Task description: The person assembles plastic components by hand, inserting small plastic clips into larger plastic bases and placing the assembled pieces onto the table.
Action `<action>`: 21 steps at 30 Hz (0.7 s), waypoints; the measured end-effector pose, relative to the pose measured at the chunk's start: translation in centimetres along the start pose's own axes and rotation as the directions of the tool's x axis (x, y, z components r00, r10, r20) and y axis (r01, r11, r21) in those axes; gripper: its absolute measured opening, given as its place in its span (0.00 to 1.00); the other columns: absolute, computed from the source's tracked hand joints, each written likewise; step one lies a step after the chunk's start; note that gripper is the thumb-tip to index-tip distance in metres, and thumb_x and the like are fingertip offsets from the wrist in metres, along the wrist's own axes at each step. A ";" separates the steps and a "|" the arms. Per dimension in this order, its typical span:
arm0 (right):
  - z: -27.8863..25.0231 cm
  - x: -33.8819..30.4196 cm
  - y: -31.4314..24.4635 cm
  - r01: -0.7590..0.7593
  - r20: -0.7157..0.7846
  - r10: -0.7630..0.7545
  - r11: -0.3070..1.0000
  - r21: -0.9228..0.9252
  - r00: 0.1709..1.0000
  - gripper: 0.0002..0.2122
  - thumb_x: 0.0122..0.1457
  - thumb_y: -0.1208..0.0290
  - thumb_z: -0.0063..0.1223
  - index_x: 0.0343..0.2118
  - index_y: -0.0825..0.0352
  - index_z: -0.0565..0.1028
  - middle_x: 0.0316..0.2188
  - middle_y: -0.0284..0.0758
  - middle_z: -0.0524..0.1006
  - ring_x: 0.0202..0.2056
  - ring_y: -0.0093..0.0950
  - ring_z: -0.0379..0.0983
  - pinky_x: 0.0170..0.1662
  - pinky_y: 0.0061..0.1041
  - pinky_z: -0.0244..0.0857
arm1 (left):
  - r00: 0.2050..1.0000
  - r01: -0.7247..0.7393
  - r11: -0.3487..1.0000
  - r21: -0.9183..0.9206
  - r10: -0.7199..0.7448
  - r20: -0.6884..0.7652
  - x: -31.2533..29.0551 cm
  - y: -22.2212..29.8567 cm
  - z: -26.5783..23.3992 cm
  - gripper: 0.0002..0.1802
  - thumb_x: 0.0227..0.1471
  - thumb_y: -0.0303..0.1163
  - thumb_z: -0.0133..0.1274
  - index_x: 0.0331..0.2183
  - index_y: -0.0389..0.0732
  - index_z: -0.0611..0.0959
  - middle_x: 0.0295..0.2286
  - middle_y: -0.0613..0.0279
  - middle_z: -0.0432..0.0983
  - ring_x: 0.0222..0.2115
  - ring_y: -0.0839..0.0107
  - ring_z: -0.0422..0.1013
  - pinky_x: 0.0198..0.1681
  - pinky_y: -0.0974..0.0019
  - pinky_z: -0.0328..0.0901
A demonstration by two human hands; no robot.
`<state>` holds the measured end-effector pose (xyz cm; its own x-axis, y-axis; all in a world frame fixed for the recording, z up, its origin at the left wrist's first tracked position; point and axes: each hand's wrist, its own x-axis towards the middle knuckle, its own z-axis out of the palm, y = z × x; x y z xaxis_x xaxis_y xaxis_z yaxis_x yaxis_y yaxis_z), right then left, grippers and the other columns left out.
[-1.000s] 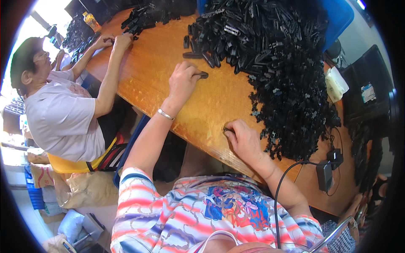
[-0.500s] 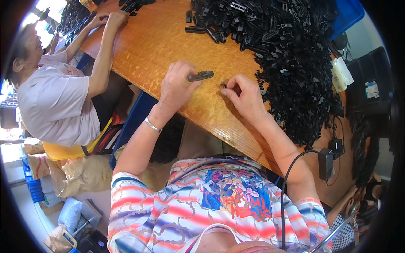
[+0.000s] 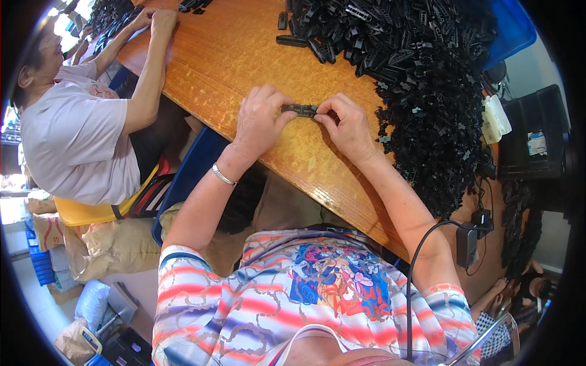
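Note:
Between my hands, above the wooden table [image 3: 232,67], is a long black plastic part [image 3: 300,110]. My left hand [image 3: 261,119] is closed on its left end, thumb below and fingers above. At the other end, my right hand [image 3: 347,125] pinches a small black piece against the part; the fingertips largely cover that piece. A large heap of small black plastic pieces [image 3: 427,128] lies to the right of my right hand. Beyond it, longer black plastic parts [image 3: 366,36] are piled at the far side.
A co-worker [image 3: 79,134] sits at the left, both hands at the table's far left edge. A blue bin [image 3: 516,33] is at the far right, near a white container [image 3: 495,119] and a black crate [image 3: 534,134]. A black cable with an adapter [image 3: 469,247] crosses near my right arm.
My hands have come together. The small piece in my right fingers now meets the right end of the long black part, where there was a gap before.

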<state>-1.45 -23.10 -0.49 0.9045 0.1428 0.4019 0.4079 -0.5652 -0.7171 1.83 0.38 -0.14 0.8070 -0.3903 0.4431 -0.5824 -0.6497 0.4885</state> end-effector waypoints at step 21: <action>-1.5 1.7 -0.4 0.051 0.273 -0.031 0.997 -0.064 0.962 0.06 0.60 0.80 0.68 0.37 0.68 0.80 0.35 0.40 0.79 0.38 0.41 0.80 0.40 0.36 0.72 | 0.995 -0.020 0.997 -0.074 0.027 0.094 0.1 0.2 1.2 0.12 0.52 0.35 0.73 0.40 0.46 0.91 0.39 0.63 0.82 0.46 0.56 0.75 0.51 0.52 0.68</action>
<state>-0.28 -23.86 1.31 0.8910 0.3766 0.2537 0.4443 -0.6080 -0.6580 1.92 -0.58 -0.83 0.7968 -0.4672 0.3833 -0.6039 -0.5922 0.5335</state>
